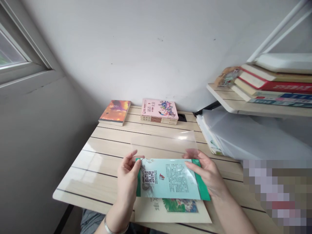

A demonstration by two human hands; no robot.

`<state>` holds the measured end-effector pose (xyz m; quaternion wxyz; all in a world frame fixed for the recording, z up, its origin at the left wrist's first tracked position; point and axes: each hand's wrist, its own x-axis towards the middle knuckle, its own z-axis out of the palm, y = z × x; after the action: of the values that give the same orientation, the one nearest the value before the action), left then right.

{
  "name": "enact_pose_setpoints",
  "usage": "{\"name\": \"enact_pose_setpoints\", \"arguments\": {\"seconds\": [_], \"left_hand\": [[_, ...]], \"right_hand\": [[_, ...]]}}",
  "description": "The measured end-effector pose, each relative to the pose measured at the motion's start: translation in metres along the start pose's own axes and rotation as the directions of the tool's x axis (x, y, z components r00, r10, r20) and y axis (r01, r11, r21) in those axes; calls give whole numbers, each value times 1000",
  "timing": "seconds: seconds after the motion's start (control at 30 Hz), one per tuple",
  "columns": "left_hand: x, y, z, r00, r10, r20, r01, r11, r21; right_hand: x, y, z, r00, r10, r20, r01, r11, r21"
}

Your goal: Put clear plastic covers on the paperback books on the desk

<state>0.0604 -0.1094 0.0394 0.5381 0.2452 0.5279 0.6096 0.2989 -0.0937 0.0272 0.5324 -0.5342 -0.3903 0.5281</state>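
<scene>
A pale teal book (159, 187) with green side strips, a QR code and columns of print is held flat above the desk's front. A clear plastic sheet (163, 143) extends beyond its far edge; how the two are joined is unclear. My left hand (128, 172) is closed at the book's left edge, thumb on top. My right hand (207, 172) pinches the right edge, its thumb on the face and its fingers partly behind the clear plastic. Beneath lies a cream book (148, 214) with a green picture, partly covered by the teal one.
An orange book (114, 112) lies at the desk's far left. Next to it, pink-covered books (159, 110) are stacked by the wall. On the right, a shelf (234, 105) holds piled books (280, 85), with plastic-covered papers (243, 130) under it. Blurring hides the lower right.
</scene>
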Motion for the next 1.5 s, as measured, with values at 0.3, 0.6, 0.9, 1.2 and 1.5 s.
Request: {"name": "enact_pose_setpoints", "arguments": {"seconds": [0.3,0.6,0.9,1.2,1.5], "left_hand": [[3,-1,2,1000,18,-10,-18,1000,0],[3,-7,1,999,50,-20,-49,997,61],[0,-10,0,998,56,-10,-55,995,79],[-11,-4,0,997,77,19,-78,990,121],[2,-9,-3,993,119,22,-121,978,167]], "right_hand": [[0,0,-1,999,17,29,-17,1000,0],[-2,1,0,999,-43,-8,43,999,-8],[-1,7,0,996,-28,-81,28,1000,0],[0,11,2,988,-82,-133,74,995,-64],[1,8,4,992,-32,-119,39,998,56]]}}
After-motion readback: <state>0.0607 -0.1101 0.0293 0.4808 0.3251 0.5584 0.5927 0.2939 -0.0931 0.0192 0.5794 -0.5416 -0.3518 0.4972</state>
